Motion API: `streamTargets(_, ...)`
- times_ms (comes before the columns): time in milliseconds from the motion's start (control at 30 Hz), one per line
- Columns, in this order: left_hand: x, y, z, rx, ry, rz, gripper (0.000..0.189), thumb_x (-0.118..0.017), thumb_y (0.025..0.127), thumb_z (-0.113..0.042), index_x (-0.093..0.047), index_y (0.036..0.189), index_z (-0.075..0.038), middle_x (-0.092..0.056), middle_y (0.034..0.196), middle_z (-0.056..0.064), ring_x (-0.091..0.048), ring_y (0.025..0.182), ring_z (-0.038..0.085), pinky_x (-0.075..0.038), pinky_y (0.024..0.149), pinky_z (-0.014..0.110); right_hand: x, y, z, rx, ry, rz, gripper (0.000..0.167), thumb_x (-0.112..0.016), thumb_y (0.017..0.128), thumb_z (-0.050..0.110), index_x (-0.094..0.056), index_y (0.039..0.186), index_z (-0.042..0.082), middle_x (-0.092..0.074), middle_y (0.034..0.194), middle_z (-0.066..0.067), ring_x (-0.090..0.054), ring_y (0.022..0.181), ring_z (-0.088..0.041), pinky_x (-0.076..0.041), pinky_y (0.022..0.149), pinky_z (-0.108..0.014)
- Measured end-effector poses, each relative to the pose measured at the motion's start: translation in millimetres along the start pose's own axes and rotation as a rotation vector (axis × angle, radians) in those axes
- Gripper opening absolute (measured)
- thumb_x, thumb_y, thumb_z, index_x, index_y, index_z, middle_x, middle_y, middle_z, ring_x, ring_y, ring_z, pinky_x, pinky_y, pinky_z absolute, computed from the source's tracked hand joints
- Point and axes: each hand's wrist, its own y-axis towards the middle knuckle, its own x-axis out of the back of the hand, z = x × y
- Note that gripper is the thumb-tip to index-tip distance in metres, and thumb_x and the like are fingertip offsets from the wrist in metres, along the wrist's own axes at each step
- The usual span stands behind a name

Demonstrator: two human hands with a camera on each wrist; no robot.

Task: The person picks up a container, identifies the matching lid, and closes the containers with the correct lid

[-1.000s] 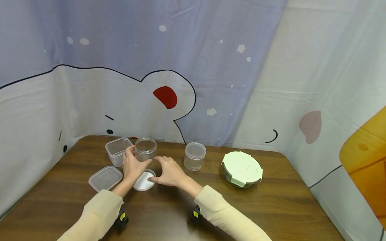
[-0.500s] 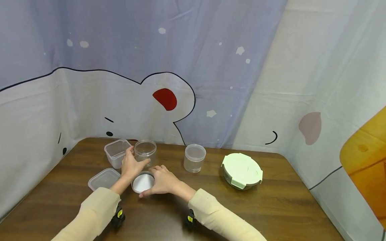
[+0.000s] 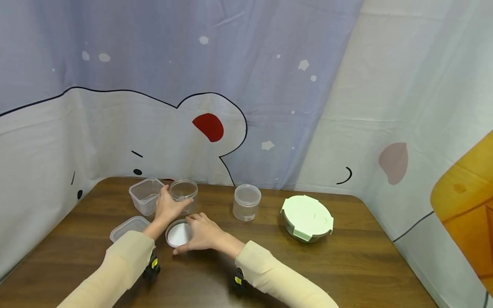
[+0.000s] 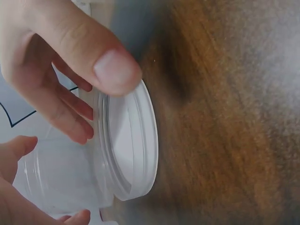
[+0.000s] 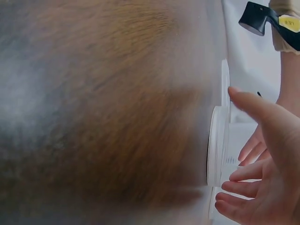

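A round clear jar (image 3: 184, 188) stands uncovered on the table, its mouth up. My left hand (image 3: 167, 209) is spread around its near left side, thumb in front and fingers at the left. Just before the jar lies a round white lid (image 3: 179, 235). My right hand (image 3: 204, 233) arches over the lid's right side, thumb toward me and fingers at the far edge. In the left wrist view the right thumb (image 4: 115, 70) overlaps the lid's rim. The right wrist view has the lid (image 5: 215, 145) between the spread right thumb and fingers.
Left of the jar stand a rectangular clear container (image 3: 146, 196) and its flat lid (image 3: 129, 226), partly behind the left forearm. Another clear jar (image 3: 246, 205), with a top on, is to the right. Farther right sits a round container with a pale green clip lid (image 3: 308, 216). A curtain (image 3: 269, 107) hangs behind.
My right hand has come down from beside the jar toward me, to the white lid. The left hand has stayed at the jar, shifting slightly. The view has turned a little.
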Motion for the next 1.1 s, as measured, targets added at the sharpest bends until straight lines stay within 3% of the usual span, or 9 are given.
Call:
streamTargets(200, 0.0, 4.5, 2.0, 0.010, 0.023, 0.030, 0.097, -0.073, 0.081, -0.028, -0.013, 0.146, 0.012, -0.029, 0.144, 0.038, -0.029, 0.132, 0.054, -0.031, 0.108, 0.061, 1.2, 0.2, 1.3, 0.015, -0.053, -0.014, 0.081, -0.077, 0.072, 0.056, -0.054, 0.134, 0.008, -0.058, 0.132, -0.004, -0.053, 0.115, -0.016, -0.046, 0.096, -0.023)
streamTargets(333, -2.2, 7.1, 4.4, 0.012, 0.035, 0.039, 0.097, -0.075, 0.080, -0.026, -0.014, 0.145, 0.012, -0.031, 0.143, 0.038, -0.030, 0.132, 0.054, -0.031, 0.107, 0.061, 3.7, -1.0, 0.9, 0.017, -0.071, -0.006, 0.082, -0.078, 0.069, 0.056, -0.055, 0.132, 0.009, -0.060, 0.127, -0.004, -0.054, 0.112, -0.016, -0.047, 0.093, -0.021)
streamTargets(567, -5.8, 7.4, 9.5, -0.004, 0.025, 0.045, 0.094, -0.077, 0.077, -0.023, -0.019, 0.142, 0.013, -0.035, 0.140, 0.036, -0.034, 0.129, 0.053, -0.033, 0.106, 0.059, 10.9, -7.5, -0.4, -0.040, -0.105, 0.098, 0.078, -0.080, 0.067, 0.055, -0.060, 0.129, 0.013, -0.058, 0.119, -0.002, -0.054, 0.107, -0.014, -0.050, 0.083, -0.022)
streamTargets(767, -7.2, 8.2, 13.7, 0.020, -0.004, 0.064, 0.096, -0.077, 0.076, -0.022, -0.015, 0.141, 0.012, -0.033, 0.140, 0.037, -0.032, 0.129, 0.054, -0.031, 0.107, 0.060, 20.2, -14.6, 3.5, -0.091, -0.170, 0.168, 0.070, -0.080, 0.064, 0.060, -0.067, 0.114, 0.012, -0.058, 0.111, -0.001, -0.054, 0.098, -0.014, -0.050, 0.076, -0.024)
streamTargets(933, -9.8, 8.6, 14.7, 0.036, -0.012, 0.060, 0.097, -0.078, 0.076, -0.025, -0.014, 0.141, 0.010, -0.032, 0.141, 0.037, -0.033, 0.129, 0.054, -0.031, 0.106, 0.060, 21.2, -17.2, 6.4, -0.118, -0.174, 0.143, 0.072, -0.078, 0.063, 0.066, -0.069, 0.107, 0.010, -0.060, 0.105, -0.001, -0.056, 0.095, -0.015, -0.052, 0.074, -0.026)
streamTargets(1100, -13.1, 9.6, 16.4, 0.038, -0.029, 0.059, 0.098, -0.078, 0.075, -0.026, -0.014, 0.140, 0.010, -0.030, 0.143, 0.037, -0.034, 0.129, 0.053, -0.032, 0.107, 0.058, 21.1, -18.8, 6.5, -0.107, -0.153, 0.118, 0.060, -0.081, 0.064, 0.058, -0.069, 0.098, 0.010, -0.066, 0.093, 0.000, -0.060, 0.087, -0.014, -0.050, 0.069, -0.023)
